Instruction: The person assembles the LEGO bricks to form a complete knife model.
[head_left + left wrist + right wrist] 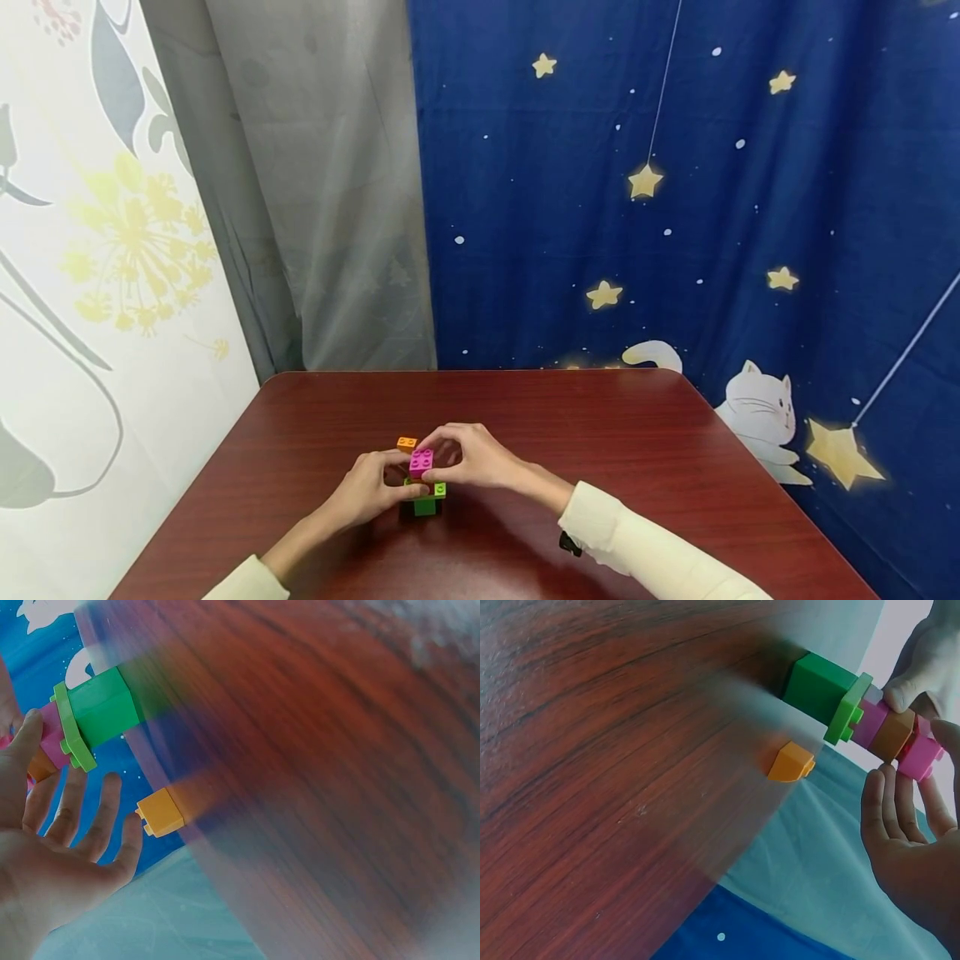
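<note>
A stack of toy building blocks stands on the table. Its bottom is a dark green block (819,686), with a light green plate (847,710) above it, then a purple block (868,724) and a brown block (893,737). At the top is a magenta block (422,463) with studs showing. My right hand (480,458) pinches this magenta block between thumb and fingers. From the other side my left hand (367,487) grips the stack below it, thumb at the brown block. Part of the stack's middle is hidden behind the fingers in the head view.
A loose orange block (407,444) stands on the table just behind the stack, close to the left fingers. The dark red wooden table (585,433) reaches back to a grey curtain (352,208) and a blue starry curtain (555,208). A white patterned curtain (97,250) hangs at left.
</note>
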Demonstrator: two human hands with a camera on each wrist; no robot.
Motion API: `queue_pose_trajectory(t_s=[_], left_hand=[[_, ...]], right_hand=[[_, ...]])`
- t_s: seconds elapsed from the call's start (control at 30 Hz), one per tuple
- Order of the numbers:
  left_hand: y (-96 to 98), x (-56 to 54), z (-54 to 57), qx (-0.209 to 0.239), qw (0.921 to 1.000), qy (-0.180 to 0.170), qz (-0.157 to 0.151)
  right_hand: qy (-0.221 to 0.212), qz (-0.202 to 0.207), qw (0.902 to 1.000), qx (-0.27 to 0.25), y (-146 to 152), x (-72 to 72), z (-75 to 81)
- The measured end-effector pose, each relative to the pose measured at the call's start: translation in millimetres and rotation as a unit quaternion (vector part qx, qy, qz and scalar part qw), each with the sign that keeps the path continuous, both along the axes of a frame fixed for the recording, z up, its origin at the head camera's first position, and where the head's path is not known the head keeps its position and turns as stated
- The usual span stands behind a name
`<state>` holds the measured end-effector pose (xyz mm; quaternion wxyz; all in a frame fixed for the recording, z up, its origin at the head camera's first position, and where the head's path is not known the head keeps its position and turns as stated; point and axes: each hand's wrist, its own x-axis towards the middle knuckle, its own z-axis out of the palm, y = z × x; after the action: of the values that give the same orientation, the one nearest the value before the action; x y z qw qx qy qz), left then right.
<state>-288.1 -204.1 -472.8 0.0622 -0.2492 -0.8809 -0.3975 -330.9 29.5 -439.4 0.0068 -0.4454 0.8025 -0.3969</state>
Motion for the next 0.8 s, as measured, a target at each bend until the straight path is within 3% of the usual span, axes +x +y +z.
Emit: queue_pose_trajectory(t_s=[0.13,0.4,0.6,0.8], left_hand=[[-0.3,1.9,-1.1,0.004,0.9998,0.017,-0.005],[-0.5,2.8,-1.3,0.03,0.9993,0.018,-0.011],[-0.8,1.4,-1.1,0.012,0.9994,0.031,-0.009],[0.7,1.5,1.6,0.0,1.0,0.008,-0.001]], right_hand=[[0.009,-0.006,0.9999,-0.005,-4.5,1.9,-3.0],[0.001,-0.012,0.9998,-0.015,-7.8,1.2,-7.3],[-0.021,-0.007,0.9996,-0.018,-5.4,0.3,-8.6],[-0.049,-0.016,0.9981,-0.034,-2.4,0.8,-10.4]])
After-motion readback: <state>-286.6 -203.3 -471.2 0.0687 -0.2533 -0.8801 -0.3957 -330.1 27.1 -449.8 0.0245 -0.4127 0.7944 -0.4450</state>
